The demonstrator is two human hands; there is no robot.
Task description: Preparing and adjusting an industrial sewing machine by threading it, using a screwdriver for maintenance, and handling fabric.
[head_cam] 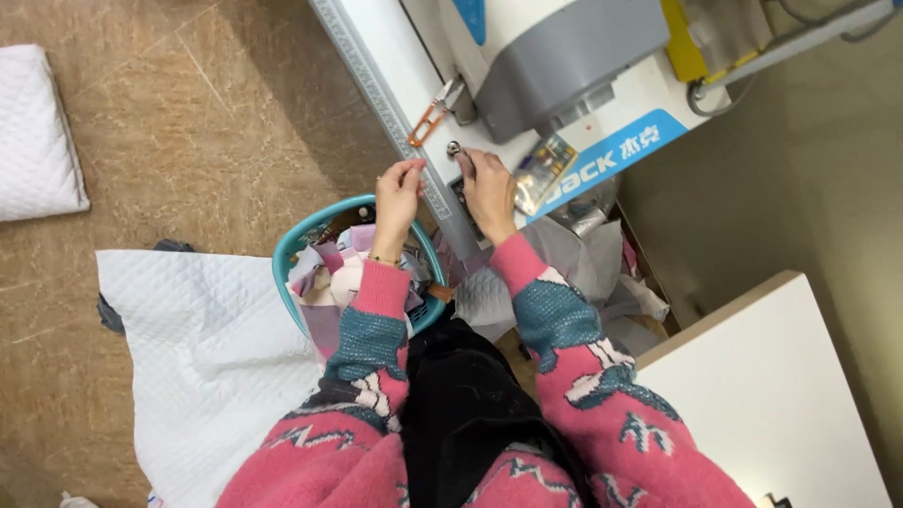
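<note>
My left hand (398, 193) is raised beside the edge of the white sewing machine table (395, 56), fingertips pinched together as if on a fine thread, which I cannot see. My right hand (487, 183) rests on the table edge, fingers closed on a small round metal piece (453, 148), likely a bobbin. Orange thread snips (428, 118) lie on the table just beyond both hands. The grey and white sewing machine (555, 56) stands behind them.
A teal basket (306, 240) of fabric scraps sits under my left forearm. White quilted fabric (202, 348) lies on the tiled floor, another quilted piece (33, 132) at far left. A white cabinet (781, 395) stands at right. A small clear packet (541, 169) lies on the table.
</note>
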